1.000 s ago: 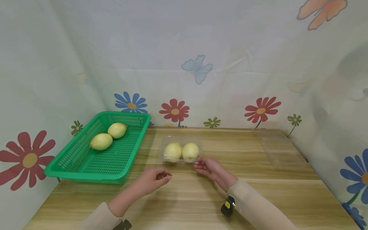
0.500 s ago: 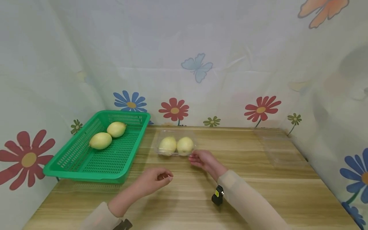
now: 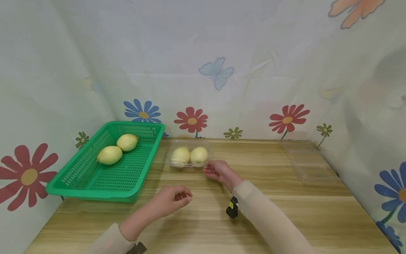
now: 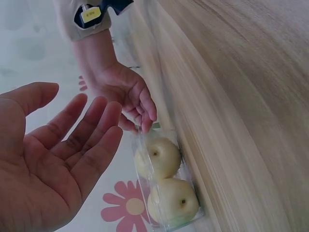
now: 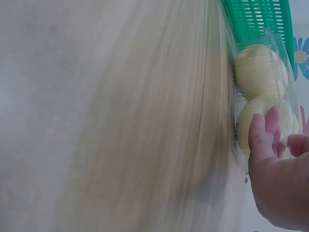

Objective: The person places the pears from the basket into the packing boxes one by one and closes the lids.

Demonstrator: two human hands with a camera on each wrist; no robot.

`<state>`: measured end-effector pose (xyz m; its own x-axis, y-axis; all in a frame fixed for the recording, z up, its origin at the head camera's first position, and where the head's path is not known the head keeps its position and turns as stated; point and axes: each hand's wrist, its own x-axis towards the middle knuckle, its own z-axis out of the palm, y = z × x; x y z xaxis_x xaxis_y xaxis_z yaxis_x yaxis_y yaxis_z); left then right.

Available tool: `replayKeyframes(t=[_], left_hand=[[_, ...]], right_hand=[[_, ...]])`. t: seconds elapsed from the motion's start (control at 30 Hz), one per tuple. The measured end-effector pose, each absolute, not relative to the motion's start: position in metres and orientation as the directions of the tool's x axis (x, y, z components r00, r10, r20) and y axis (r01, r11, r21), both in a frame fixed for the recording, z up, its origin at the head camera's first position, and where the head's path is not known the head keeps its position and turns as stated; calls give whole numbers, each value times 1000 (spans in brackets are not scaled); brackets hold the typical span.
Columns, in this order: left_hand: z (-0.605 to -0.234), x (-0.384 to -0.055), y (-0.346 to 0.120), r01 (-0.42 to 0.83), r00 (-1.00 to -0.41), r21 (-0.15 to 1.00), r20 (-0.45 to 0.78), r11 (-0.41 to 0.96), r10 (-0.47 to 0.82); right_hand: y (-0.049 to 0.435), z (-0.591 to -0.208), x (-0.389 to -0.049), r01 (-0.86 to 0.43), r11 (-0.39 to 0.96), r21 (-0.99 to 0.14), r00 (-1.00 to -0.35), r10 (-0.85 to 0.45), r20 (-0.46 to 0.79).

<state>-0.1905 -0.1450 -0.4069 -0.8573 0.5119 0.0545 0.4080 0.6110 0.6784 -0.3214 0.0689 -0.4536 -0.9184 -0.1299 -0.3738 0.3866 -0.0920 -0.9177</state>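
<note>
Transparent plastic, looked at first: in the box point(image 3: 189, 164) on the tabletop point(image 3: 269, 218), saw two pale yellow fruits point(image 3: 180, 157) lying side by side. Found the right hand point(image 3: 220, 173) at the near right corner of this box, with fingers point(image 5: 260, 140) extended, a little bent and loosely apart, seemingly touching the plastic; for the exact contact of the thumb, could not tell. Saw the left hand point(image 3: 171, 200) nearer to the body, well apart from the box, with fingers half open, softly curved, and holding nothing. To the left of the box, noticed near it a green basket point(image 3: 95, 194), with two more yellow fruits point(image 3: 109, 155) inside, touching each other. Toward the right edge of the tabletop, saw also a clear plastic piece point(image 3: 309, 162), too faint for telling its shape.
</note>
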Motion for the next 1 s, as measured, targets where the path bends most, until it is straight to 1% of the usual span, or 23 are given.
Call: replayKeyframes(t=[0.3,0.53,0.77,1.0], left_hand=[[-409,-191,-147,410,-858,671,54,618,511],[-409,-193,-147,404,-859,666,41,626,511],[-409,-194,-147,401,-854,668,24,627,520],[-408,-195,-147,414,-847,668,35,618,530]], right_hand=[[57,-451,-331,391,-60,-918,-916,-119,-383],[50,-449,-339,393,-69,-917,-918,-88,-386],[43,-450,-348,392,-88,-916,-919,-84,-385],[36,-446,-354,378,-60,-924,-924,-78,-374]])
